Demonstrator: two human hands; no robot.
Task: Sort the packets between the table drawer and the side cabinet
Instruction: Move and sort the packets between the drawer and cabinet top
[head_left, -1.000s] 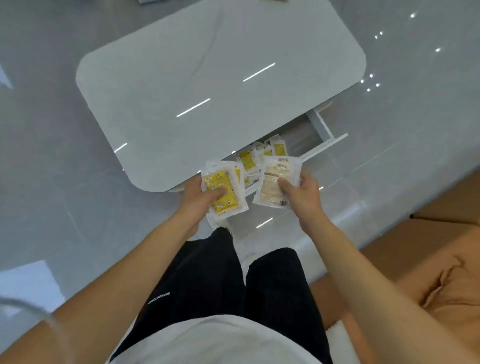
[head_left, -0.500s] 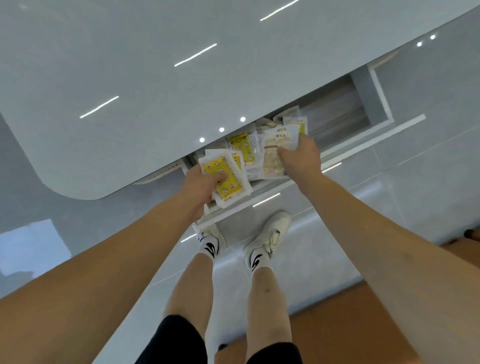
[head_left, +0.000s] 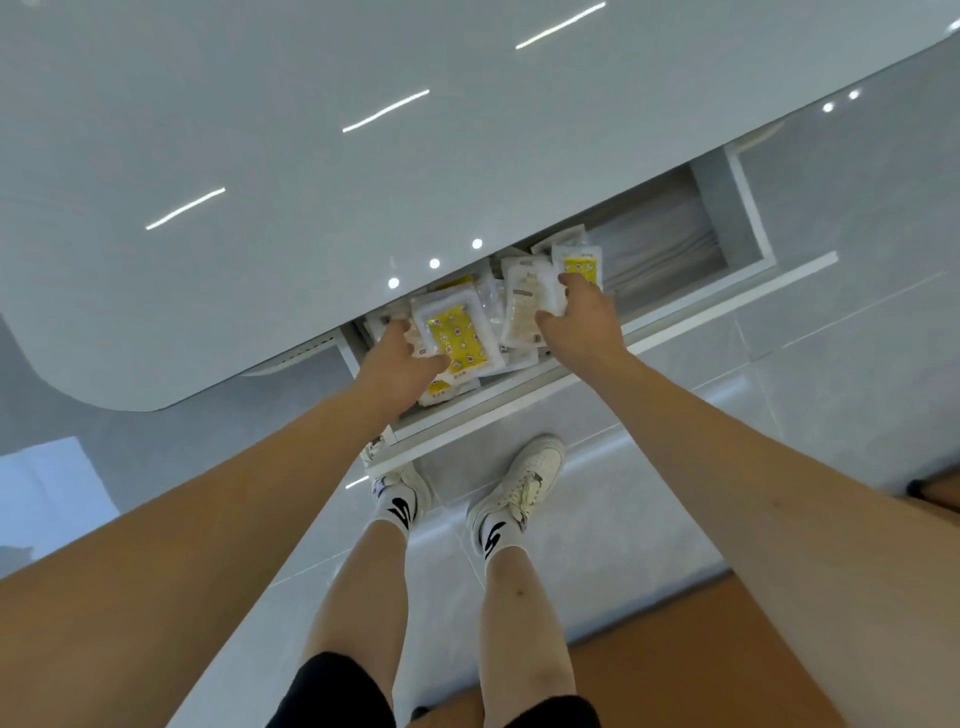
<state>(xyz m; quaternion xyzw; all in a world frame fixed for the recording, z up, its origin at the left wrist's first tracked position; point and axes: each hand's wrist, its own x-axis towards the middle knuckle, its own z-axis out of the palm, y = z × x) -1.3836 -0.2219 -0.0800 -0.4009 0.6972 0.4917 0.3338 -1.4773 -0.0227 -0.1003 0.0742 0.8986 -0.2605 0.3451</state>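
Note:
The table drawer (head_left: 519, 410) stands pulled out below the glossy grey table top (head_left: 311, 156). Several clear packets lie inside it, some yellow, some beige. My left hand (head_left: 400, 364) grips a stack of yellow packets (head_left: 460, 340) over the drawer's left part. My right hand (head_left: 582, 317) holds beige packets (head_left: 524, 306) down among the pile, with its fingertips against another yellow packet (head_left: 582, 262) behind. The side cabinet is not in view.
The drawer's right half (head_left: 670, 244) holds only a pale liner. My feet in white sneakers (head_left: 519, 483) stand on the grey tiled floor just under the drawer front. An orange-brown surface (head_left: 649, 639) lies at the lower right.
Both hands have gone from above the drawer down into it with their packets. The view has closed in on the drawer.

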